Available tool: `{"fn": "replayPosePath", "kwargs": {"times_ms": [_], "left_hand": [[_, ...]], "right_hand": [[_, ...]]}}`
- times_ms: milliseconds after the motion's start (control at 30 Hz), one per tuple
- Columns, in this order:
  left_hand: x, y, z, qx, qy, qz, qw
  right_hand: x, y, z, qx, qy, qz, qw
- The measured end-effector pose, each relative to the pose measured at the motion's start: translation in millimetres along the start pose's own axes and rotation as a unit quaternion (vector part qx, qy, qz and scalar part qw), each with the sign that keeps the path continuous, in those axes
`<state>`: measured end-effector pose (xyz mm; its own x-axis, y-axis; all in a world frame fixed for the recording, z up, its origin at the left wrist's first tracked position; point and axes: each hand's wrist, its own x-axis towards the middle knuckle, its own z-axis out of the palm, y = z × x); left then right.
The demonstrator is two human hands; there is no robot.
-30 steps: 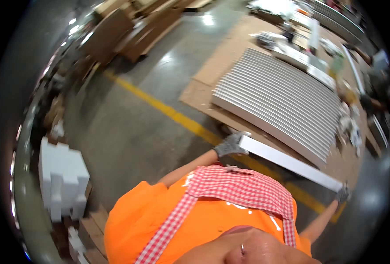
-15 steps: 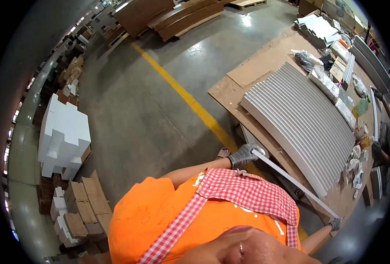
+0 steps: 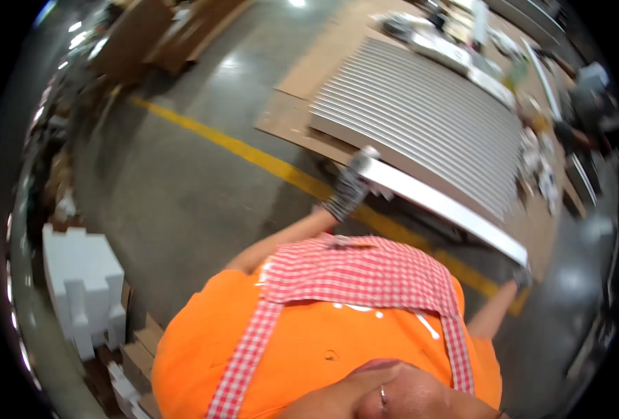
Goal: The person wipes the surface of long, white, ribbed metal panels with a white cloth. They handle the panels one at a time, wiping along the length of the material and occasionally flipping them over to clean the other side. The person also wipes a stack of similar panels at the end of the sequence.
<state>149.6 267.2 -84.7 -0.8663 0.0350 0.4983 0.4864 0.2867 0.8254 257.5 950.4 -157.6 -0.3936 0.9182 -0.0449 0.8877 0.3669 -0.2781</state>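
Observation:
A long, flat white-silver metal strip stretches between my two gloved hands, along the near side of the table. My left hand, in a grey knit glove, is closed round its left end. At the other end, my right hand, also in a grey glove, grips the strip; its fingers are small and partly hidden. Just beyond the strip, a wide row of similar ribbed silver strips lies side by side on the cardboard-covered table.
Plastic bags and wrapped bundles lie along the table's far side. Another person's gloved hand is at the right, near a long strip. White foam blocks stand at left. A yellow line crosses the floor.
Both hands have lifted the strip and brought it nearer the row on the table, and its broad face now shows. My view has turned, so the table appears further left.

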Motion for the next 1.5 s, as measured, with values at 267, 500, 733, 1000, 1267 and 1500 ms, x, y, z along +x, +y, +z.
{"fn": "replayPosePath", "kwargs": {"times_ms": [267, 500, 733, 1000, 1267, 1500], "left_hand": [[5.2, 28.7, -7.6, -0.08, 0.013, -0.071, 0.994], [7.5, 28.5, -11.0, 0.104, 0.019, -0.009, 0.994], [17.8, 54.5, -3.6, -0.056, 0.003, -0.124, 0.991], [7.2, 37.5, -8.5, -0.156, 0.011, -0.181, 0.971], [11.7, 29.5, -7.9, -0.117, -0.015, -0.154, 0.981], [22.3, 60.7, -1.6, -0.012, -0.03, -0.142, 0.989]], "right_hand": [[-84.1, -52.5, -45.8, 0.226, 0.155, -0.003, 0.962], [-242.4, -201.1, -9.1, 0.516, -0.175, -0.298, 0.784], [-454.7, -329.0, -54.6, 0.295, -0.18, -0.616, 0.708], [-373.7, -244.2, -44.2, 0.118, -0.052, -0.555, 0.822], [-89.7, -9.8, -72.8, 0.048, 0.247, -0.255, 0.934], [-276.2, -169.3, -54.6, 0.236, 0.068, -0.405, 0.881]]}}
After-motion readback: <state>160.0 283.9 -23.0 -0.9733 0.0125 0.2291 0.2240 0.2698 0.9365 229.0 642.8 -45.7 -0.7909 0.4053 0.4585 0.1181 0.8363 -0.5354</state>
